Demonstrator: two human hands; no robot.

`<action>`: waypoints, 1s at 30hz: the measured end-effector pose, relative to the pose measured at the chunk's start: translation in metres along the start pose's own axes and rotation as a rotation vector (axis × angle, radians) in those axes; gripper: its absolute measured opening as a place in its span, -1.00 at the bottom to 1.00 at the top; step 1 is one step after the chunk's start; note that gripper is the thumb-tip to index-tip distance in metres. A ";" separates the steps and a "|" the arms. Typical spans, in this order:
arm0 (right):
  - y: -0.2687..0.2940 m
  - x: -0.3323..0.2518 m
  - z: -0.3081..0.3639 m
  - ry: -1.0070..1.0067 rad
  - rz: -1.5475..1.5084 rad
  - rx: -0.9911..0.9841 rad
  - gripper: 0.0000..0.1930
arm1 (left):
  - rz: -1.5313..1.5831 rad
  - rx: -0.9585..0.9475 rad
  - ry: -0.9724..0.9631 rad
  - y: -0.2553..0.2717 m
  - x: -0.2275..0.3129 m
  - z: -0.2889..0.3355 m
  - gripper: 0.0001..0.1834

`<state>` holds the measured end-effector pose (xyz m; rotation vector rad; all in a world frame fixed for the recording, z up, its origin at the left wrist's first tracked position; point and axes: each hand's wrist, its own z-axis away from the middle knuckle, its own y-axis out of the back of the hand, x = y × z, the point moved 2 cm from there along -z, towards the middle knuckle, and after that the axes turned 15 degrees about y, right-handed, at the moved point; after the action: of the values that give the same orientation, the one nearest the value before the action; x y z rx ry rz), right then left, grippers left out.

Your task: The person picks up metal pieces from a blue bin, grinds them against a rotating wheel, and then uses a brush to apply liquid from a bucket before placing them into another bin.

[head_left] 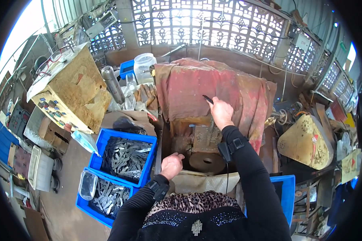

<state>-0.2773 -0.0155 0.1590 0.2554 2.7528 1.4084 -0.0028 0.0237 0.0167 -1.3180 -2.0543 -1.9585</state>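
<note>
My right hand [221, 113] is closed on a small dark flat metal piece [207, 99], one end of which sticks out past the fingers. It is raised in front of a stained red cloth [197, 82] draped over the machine. Lower and to the left, my left hand [172, 165] is curled shut at the near left side of the machine's opening; whatever it may hold is hidden. Between and beyond the hands are a round dark disc [207, 162] with a central hole and a brownish metal block [205, 138] behind it.
To the left stand a blue bin [153, 144] and a second blue bin [83, 204], both full of flat metal pieces. A control box [74, 86] stands beyond them. Gloves [145, 96] and a clear jar [144, 66] lie behind. At right are another blue bin [288, 193] and a yellowish machine housing [307, 140].
</note>
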 end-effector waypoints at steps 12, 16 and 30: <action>0.005 -0.006 -0.002 -0.018 -0.003 -0.010 -0.68 | -0.011 -0.036 -0.038 -0.006 -0.007 0.002 -0.81; 0.005 -0.011 -0.001 -0.072 -0.020 -0.036 -0.68 | -0.021 -0.033 -0.020 -0.008 -0.011 0.006 -0.81; 0.012 -0.013 -0.007 -0.102 -0.055 -0.067 -0.69 | -0.034 -0.137 0.066 -0.014 -0.016 0.007 -0.80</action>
<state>-0.2634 -0.0161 0.1721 0.2407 2.6060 1.4288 0.0032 0.0227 -0.0046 -1.2288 -1.9585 -2.1612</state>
